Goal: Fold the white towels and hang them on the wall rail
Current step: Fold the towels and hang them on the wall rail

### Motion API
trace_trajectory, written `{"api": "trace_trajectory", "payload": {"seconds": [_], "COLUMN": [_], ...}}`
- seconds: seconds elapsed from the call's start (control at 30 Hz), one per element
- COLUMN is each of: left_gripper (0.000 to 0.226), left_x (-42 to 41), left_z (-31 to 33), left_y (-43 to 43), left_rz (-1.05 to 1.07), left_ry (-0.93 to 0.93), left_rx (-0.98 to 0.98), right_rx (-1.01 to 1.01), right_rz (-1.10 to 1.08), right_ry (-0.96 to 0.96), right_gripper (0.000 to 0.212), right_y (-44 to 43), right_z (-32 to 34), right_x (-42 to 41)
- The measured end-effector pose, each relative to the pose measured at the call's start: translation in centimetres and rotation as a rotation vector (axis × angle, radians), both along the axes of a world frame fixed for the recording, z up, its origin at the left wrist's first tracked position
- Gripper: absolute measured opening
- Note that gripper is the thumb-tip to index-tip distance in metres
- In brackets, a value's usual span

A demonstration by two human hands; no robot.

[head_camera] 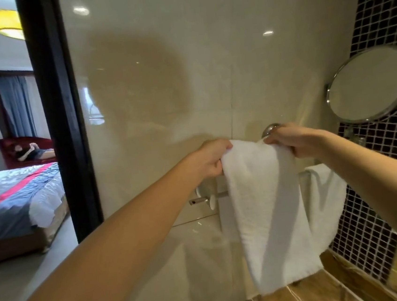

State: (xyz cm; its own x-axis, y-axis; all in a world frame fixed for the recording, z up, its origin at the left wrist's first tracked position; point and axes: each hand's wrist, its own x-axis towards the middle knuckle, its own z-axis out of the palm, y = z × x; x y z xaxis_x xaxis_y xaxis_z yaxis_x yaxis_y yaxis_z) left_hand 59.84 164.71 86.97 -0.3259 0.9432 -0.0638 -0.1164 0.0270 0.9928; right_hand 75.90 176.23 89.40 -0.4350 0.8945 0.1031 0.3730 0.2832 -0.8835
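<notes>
The folded white towel [267, 207] hangs lengthwise, its long axis running nearly straight down the cream tiled wall [160, 80], top edge up at the hands and bottom edge just above the brown marble table [313, 295]. The left hand [211, 158] grips the towel's upper left corner, fingers clenched on the cloth; the right hand [289, 140] pinches the upper right corner just below a chrome wall mount [270, 129]. Behind the towel, lower down, a chrome wall rail [221, 194] carries a second white towel [325, 200]. A round mirror [369, 85] is mounted right of the towel.
</notes>
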Motion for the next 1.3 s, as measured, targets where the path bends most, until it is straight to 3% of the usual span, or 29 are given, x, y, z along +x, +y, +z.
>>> {"api": "trace_trajectory", "payload": {"seconds": [0.13, 0.33, 0.5, 0.6, 0.77, 0.87, 1.0, 1.1, 1.3], "left_gripper": [0.007, 0.008, 0.016, 0.020, 0.020, 0.014, 0.018, 0.022, 0.039], "left_x": [-0.6, -0.4, 0.0, 0.4, 1.4, 2.0, 2.3, 2.3, 3.4], "left_z": [-1.8, -3.6, -4.6, -4.7, -4.6, -4.4, -4.5, -4.2, -5.1], "left_y": [0.8, 1.3, 1.5, 1.4, 1.7, 1.7, 1.6, 1.8, 2.4], "left_rz": [0.013, 0.033, 0.022, 0.048, 0.084, 0.057, 0.044, 0.128, 0.258], "left_ry": [0.049, -0.005, -0.115, -0.135, -0.201, -0.230, -0.061, 0.103, 0.266], "left_rx": [-0.076, -0.129, -0.120, -0.101, -0.058, -0.029, -0.062, -0.105, -0.164], "right_rx": [-0.075, -0.173, -0.301, -0.313, -0.363, -0.421, -0.430, -0.402, -0.154], "right_rz": [-0.060, -0.052, -0.023, -0.069, -0.171, -0.170, -0.114, -0.155, -0.279], "right_ry": [-0.066, -0.043, -0.041, 0.007, 0.080, 0.203, 0.203, 0.243, 0.293], "right_gripper": [0.031, 0.018, 0.023, 0.007, 0.023, 0.014, 0.006, 0.024, 0.037], "right_y": [1.5, 1.9, 2.1, 2.0, 2.6, 2.9, 3.2, 3.6, 4.1], "right_z": [-2.2, -4.1, -4.4, -4.4, -5.0, -5.3, -5.6, -6.0, -6.7], "right_x": [0.3, 1.0, 2.0, 2.3, 2.1, 2.4, 3.6, 3.9, 3.0]}}
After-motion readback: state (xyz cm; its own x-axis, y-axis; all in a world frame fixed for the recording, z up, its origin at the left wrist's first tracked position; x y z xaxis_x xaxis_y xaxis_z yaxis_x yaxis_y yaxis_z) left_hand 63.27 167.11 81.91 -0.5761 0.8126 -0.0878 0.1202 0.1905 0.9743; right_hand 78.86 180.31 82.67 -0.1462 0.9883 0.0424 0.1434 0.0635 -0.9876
